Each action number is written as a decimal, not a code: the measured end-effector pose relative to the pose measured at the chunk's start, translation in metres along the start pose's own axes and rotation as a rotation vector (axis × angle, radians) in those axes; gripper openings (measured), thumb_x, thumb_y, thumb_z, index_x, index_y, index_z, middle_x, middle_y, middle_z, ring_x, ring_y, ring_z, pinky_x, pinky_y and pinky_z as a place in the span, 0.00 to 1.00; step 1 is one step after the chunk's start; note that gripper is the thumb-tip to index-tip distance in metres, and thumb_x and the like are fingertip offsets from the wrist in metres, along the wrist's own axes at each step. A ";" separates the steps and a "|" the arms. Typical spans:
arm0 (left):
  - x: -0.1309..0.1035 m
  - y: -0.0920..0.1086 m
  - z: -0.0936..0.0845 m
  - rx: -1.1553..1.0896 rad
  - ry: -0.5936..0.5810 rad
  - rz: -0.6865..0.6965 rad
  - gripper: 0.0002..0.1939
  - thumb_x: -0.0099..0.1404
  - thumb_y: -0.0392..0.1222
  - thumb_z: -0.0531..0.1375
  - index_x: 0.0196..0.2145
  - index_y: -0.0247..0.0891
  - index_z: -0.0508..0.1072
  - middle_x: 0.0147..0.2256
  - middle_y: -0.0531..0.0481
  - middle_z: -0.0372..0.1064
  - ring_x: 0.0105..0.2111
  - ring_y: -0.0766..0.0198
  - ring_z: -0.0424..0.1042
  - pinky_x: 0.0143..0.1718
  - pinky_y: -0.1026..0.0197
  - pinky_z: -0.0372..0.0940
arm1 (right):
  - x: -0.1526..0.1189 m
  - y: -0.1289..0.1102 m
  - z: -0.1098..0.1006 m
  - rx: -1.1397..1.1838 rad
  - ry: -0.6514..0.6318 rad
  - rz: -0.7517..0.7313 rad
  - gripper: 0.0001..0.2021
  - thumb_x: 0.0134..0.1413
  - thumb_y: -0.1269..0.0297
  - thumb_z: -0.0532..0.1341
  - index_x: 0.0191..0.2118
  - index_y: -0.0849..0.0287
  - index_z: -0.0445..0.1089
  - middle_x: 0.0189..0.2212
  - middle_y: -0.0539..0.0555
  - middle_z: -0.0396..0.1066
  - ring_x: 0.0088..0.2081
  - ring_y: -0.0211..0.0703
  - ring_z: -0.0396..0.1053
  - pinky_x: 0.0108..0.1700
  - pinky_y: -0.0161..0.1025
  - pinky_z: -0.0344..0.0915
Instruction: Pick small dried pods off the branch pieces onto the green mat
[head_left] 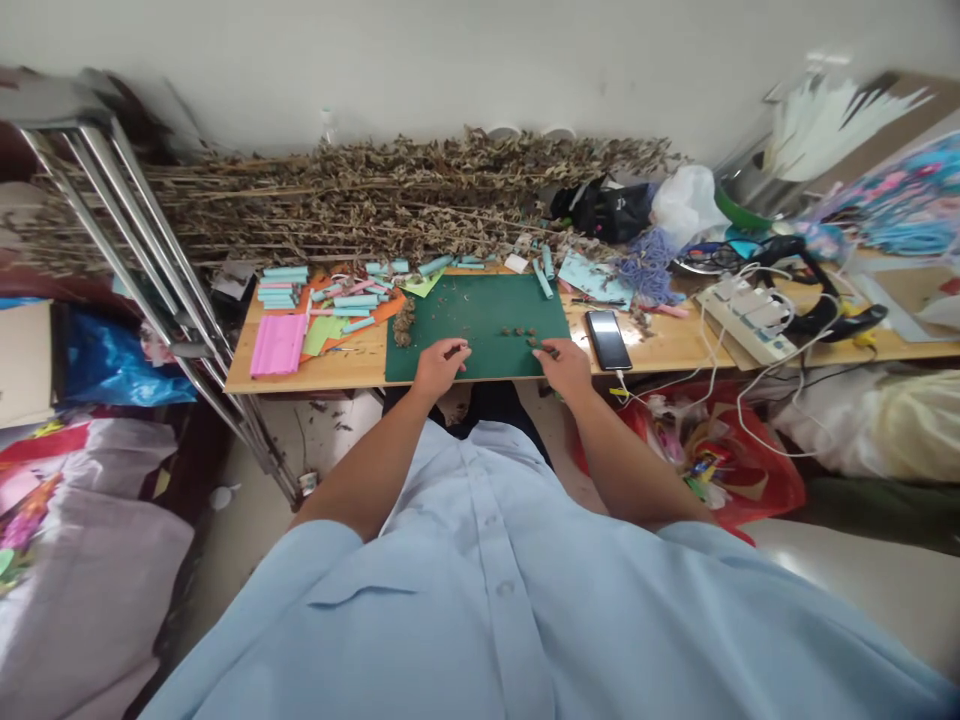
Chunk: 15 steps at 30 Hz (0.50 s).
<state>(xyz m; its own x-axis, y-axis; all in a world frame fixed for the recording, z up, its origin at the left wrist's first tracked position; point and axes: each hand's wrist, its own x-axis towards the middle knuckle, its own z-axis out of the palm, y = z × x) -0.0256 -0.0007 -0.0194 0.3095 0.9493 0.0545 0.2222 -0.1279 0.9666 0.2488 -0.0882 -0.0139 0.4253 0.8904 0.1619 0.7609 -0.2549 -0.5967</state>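
Observation:
Over the front edge of a green cutting mat [480, 310], my left hand [441, 366] is closed, thumb against curled fingers. Whatever it may hold is too small to make out. My right hand [566, 366] is at the mat's front right corner, its fingertips pinched at a small brown clump [533, 342]. Just beyond it lie several more small clumps [519, 331] in a short row. A pile of crumbled dried leaf [404, 322] sits along the mat's left side. Small bits are scattered over the mat.
Dried stalks [360, 200] are heaped along the wall. Rolled blue papers [356, 300] and a pink paper stack [278, 344] lie at left. A phone [608, 340] on a cable, purple string [646, 265] and a power strip [750, 318] are at right. Metal crutches [142, 220] lean at left.

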 end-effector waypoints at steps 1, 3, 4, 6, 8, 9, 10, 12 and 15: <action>0.000 0.000 0.000 -0.005 0.003 -0.004 0.16 0.66 0.50 0.66 0.44 0.36 0.81 0.31 0.50 0.78 0.26 0.67 0.76 0.33 0.64 0.70 | 0.005 0.000 0.003 -0.030 -0.006 -0.007 0.17 0.61 0.52 0.64 0.46 0.58 0.81 0.43 0.61 0.80 0.41 0.52 0.74 0.50 0.51 0.72; -0.002 0.000 0.000 -0.012 0.007 -0.009 0.15 0.65 0.50 0.66 0.43 0.37 0.81 0.34 0.49 0.79 0.26 0.67 0.76 0.34 0.63 0.71 | 0.012 -0.002 0.008 -0.097 -0.013 -0.015 0.17 0.63 0.51 0.64 0.47 0.58 0.81 0.44 0.61 0.79 0.42 0.53 0.74 0.49 0.49 0.71; -0.002 0.000 0.000 -0.013 0.014 -0.013 0.15 0.65 0.50 0.66 0.43 0.37 0.81 0.34 0.49 0.79 0.26 0.68 0.76 0.34 0.63 0.72 | 0.015 -0.003 0.010 -0.132 -0.017 -0.013 0.17 0.64 0.52 0.63 0.47 0.57 0.81 0.44 0.61 0.79 0.43 0.53 0.74 0.48 0.49 0.70; -0.003 0.001 0.000 -0.011 0.019 -0.025 0.14 0.64 0.49 0.66 0.42 0.38 0.82 0.35 0.49 0.79 0.27 0.68 0.76 0.35 0.63 0.72 | 0.018 -0.007 0.011 -0.184 -0.035 -0.004 0.17 0.66 0.52 0.61 0.48 0.57 0.81 0.44 0.61 0.79 0.43 0.53 0.74 0.47 0.47 0.69; -0.004 0.001 0.000 0.001 0.022 -0.022 0.13 0.64 0.48 0.67 0.42 0.39 0.82 0.36 0.49 0.79 0.27 0.68 0.76 0.35 0.63 0.72 | 0.019 -0.009 0.010 -0.206 -0.060 -0.009 0.17 0.67 0.52 0.61 0.48 0.57 0.81 0.45 0.61 0.79 0.42 0.52 0.74 0.45 0.46 0.68; -0.004 0.001 0.000 0.006 0.029 -0.019 0.12 0.64 0.48 0.66 0.42 0.39 0.82 0.36 0.49 0.79 0.27 0.68 0.76 0.35 0.63 0.72 | 0.019 -0.010 0.009 -0.208 -0.071 -0.013 0.17 0.67 0.52 0.61 0.48 0.57 0.81 0.45 0.61 0.78 0.42 0.52 0.74 0.45 0.45 0.68; -0.005 0.001 0.000 0.012 0.033 -0.015 0.12 0.64 0.47 0.66 0.42 0.40 0.82 0.37 0.50 0.79 0.27 0.68 0.76 0.35 0.63 0.72 | 0.019 -0.011 0.009 -0.206 -0.078 -0.018 0.17 0.67 0.52 0.61 0.48 0.56 0.81 0.46 0.61 0.78 0.43 0.52 0.74 0.45 0.44 0.68; -0.004 0.001 0.000 0.023 0.027 -0.003 0.11 0.65 0.47 0.66 0.42 0.40 0.82 0.39 0.49 0.79 0.27 0.69 0.75 0.35 0.63 0.72 | 0.019 -0.010 0.009 -0.196 -0.088 -0.021 0.16 0.68 0.54 0.60 0.48 0.55 0.82 0.46 0.60 0.78 0.44 0.51 0.74 0.45 0.43 0.67; -0.005 0.002 0.001 0.032 -0.002 0.006 0.11 0.65 0.47 0.67 0.42 0.39 0.82 0.40 0.49 0.79 0.27 0.69 0.75 0.34 0.64 0.72 | 0.017 -0.007 0.012 -0.184 -0.094 -0.024 0.16 0.71 0.57 0.57 0.47 0.55 0.82 0.46 0.59 0.78 0.45 0.49 0.74 0.45 0.42 0.68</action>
<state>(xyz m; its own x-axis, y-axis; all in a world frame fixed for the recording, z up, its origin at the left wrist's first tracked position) -0.0262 -0.0055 -0.0183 0.3128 0.9479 0.0595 0.2501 -0.1427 0.9577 0.2449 -0.0664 -0.0164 0.3650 0.9262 0.0947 0.8506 -0.2903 -0.4385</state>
